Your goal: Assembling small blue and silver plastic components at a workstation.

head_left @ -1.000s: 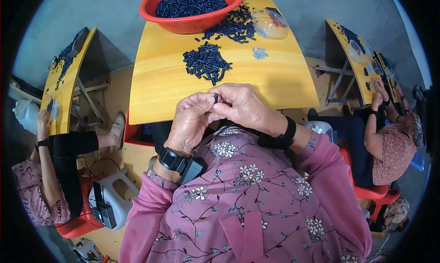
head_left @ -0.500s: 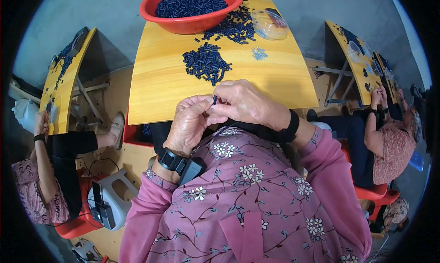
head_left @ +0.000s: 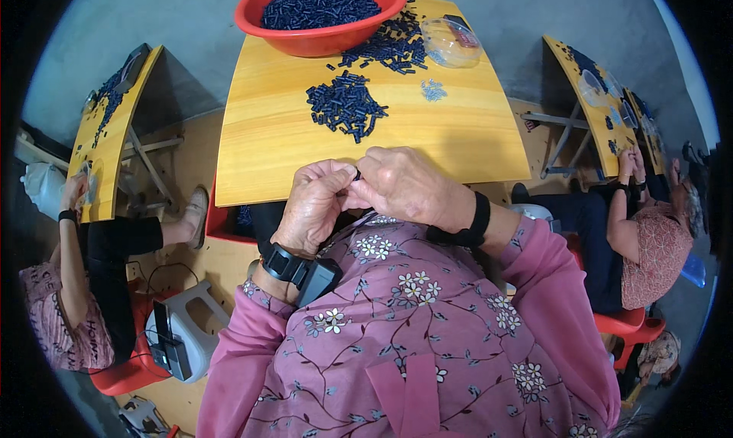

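Note:
My left hand (head_left: 317,201) pinches a small dark plastic piece (head_left: 356,175) between thumb and fingers, just off the near edge of the wooden table (head_left: 267,148). Against its other side are the fingers of my right hand (head_left: 405,186), closed and touching the left fingertips. Most of the piece is hidden by the fingers. Beyond my hands lies a heap of small dark blue cylindrical pieces (head_left: 347,106). To the right of that heap is a little pile of tiny pale, clear-looking parts (head_left: 433,91).
A red basin (head_left: 321,40) full of dark pieces stands at the far edge, with more pieces (head_left: 389,45) spilled beside it. A clear plastic tub (head_left: 452,45) sits far right. Below the table is a red container (head_left: 229,224). Other people work at tables on both sides.
My right hand has shifted slightly nearer to me and turned, its fingers covering more of the small piece. The left hand stays nearly in place.

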The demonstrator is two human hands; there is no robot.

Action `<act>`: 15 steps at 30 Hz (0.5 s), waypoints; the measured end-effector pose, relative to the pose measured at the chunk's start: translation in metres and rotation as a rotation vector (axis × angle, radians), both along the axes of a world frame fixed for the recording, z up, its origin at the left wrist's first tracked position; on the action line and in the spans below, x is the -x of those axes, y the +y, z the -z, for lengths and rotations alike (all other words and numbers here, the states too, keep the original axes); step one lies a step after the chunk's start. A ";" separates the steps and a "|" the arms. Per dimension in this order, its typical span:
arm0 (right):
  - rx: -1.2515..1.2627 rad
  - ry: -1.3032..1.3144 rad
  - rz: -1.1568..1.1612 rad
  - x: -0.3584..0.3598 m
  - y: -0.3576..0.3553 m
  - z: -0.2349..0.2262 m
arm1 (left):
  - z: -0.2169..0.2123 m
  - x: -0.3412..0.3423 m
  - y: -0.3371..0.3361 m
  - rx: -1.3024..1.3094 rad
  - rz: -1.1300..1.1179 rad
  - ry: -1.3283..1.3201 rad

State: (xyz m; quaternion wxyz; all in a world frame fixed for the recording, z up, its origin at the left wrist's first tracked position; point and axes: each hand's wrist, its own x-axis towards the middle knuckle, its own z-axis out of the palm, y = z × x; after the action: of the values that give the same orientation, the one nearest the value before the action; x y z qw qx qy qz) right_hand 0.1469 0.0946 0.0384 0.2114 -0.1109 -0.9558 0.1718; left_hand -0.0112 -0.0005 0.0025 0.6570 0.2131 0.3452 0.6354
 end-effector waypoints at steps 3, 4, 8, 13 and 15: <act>-0.010 0.008 0.018 0.000 0.000 0.004 | -0.001 0.000 0.000 0.026 -0.001 0.002; -0.007 0.019 0.022 0.000 0.000 0.005 | 0.000 0.000 0.001 0.023 0.014 -0.001; 0.033 0.029 0.035 -0.001 0.001 0.002 | -0.001 0.002 0.001 0.047 0.012 -0.038; 0.076 0.030 0.009 -0.004 0.001 -0.005 | -0.001 0.002 0.001 0.068 0.010 -0.077; 0.123 0.019 0.015 -0.006 0.001 -0.007 | 0.000 0.003 0.001 0.069 0.012 -0.083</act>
State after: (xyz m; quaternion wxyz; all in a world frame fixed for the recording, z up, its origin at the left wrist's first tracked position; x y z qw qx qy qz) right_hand 0.1524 0.0951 0.0450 0.2143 -0.1292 -0.9405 0.2298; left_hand -0.0145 0.0010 0.0021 0.6816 0.1661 0.3380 0.6274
